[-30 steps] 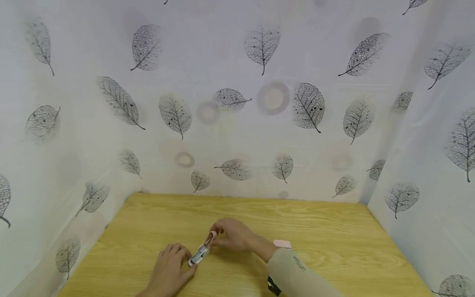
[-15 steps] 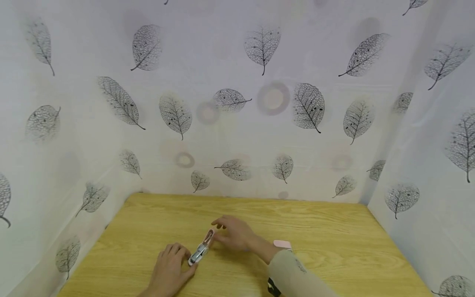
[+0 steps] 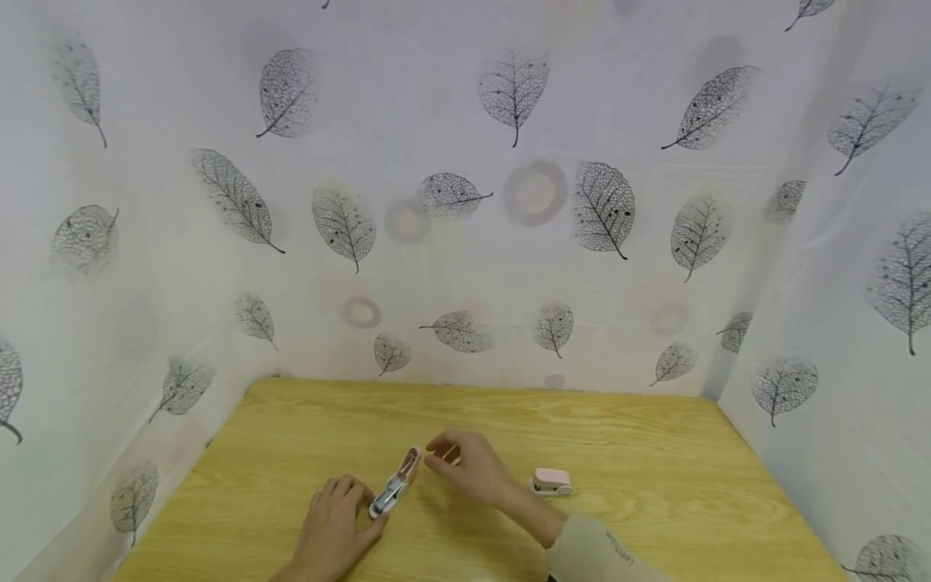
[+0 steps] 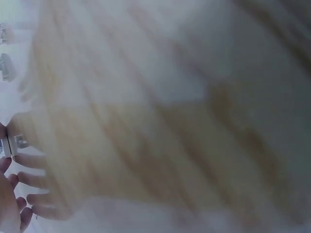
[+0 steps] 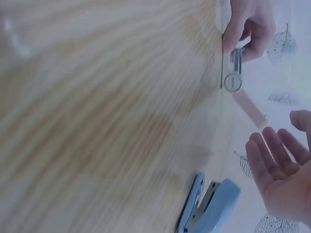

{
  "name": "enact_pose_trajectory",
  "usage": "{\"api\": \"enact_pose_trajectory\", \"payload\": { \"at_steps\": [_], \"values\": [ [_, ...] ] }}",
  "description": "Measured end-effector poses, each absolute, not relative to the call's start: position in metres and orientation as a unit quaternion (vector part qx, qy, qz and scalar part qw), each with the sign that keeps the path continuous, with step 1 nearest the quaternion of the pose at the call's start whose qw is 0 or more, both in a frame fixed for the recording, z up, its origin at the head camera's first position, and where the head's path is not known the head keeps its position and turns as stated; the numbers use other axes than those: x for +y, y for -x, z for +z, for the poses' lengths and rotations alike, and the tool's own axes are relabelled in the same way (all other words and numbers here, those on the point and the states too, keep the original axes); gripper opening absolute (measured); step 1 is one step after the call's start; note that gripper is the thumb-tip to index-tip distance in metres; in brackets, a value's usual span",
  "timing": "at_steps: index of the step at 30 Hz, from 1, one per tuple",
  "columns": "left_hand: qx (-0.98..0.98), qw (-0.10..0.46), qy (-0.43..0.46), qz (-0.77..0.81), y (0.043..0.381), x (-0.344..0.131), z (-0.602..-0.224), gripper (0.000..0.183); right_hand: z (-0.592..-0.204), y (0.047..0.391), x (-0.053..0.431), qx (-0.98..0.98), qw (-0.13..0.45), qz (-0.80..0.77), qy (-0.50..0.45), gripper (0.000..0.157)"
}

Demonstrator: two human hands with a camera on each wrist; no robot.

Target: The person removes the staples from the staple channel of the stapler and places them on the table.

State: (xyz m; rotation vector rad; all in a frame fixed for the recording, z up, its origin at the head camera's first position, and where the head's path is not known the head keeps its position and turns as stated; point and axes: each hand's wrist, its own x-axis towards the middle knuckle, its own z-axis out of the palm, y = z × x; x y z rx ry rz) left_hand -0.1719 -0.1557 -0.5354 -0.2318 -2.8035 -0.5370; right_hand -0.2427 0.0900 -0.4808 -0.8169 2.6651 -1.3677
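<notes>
An opened pink-and-white stapler (image 3: 395, 485) lies slanted on the table, its metal magazine bare and its pink top swung out away from the left hand. My left hand (image 3: 330, 521) pinches its near end between thumb and fingers. In the right wrist view the round hinge of this stapler (image 5: 233, 81) shows below the left hand (image 5: 253, 24). My right hand (image 3: 469, 469) hovers just right of the pink top, fingers loosely bent and apart, holding nothing. In the right wrist view the right palm (image 5: 286, 189) is turned up with its fingers spread.
A second pink stapler (image 3: 553, 482), closed, stands on the wooden table (image 3: 655, 501) right of my right forearm. A light blue stapler (image 5: 209, 206) shows at the bottom of the right wrist view. Leaf-patterned white sheeting (image 3: 465, 267) encloses the table's back and sides.
My right hand has let go of the stapler's pink top and drawn back to the right. Its sleeve has moved off the second stapler. My left hand keeps its grip.
</notes>
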Motion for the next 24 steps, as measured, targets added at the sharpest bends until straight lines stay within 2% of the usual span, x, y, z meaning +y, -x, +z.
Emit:
{"api": "enact_pose_trajectory", "payload": {
  "at_steps": [3, 9, 12, 17, 24],
  "values": [
    [-0.969, 0.141, 0.083, -0.188, 0.172, -0.155, -0.535, 0.03, -0.478, 0.239, 0.087, 0.846, 0.035, -0.476, 0.239, 0.022],
    [-0.97, 0.128, 0.076, -0.191, 0.171, -0.155, -0.535, 0.03, -0.481, 0.232, 0.074, 0.792, 0.116, -0.574, 0.17, 0.018],
    [-0.97, 0.125, 0.072, -0.194, 0.172, -0.155, -0.536, 0.03, -0.483, 0.23, 0.066, 0.78, 0.138, -0.593, 0.143, 0.016],
    [-0.97, 0.124, 0.076, -0.194, 0.172, -0.155, -0.537, 0.029, -0.487, 0.225, 0.052, 0.798, 0.127, -0.578, 0.117, 0.01],
    [-0.973, 0.114, 0.079, -0.186, 0.173, -0.156, -0.534, 0.027, -0.495, 0.222, 0.035, 0.826, 0.1, -0.537, 0.136, 0.008]
  ]
}}
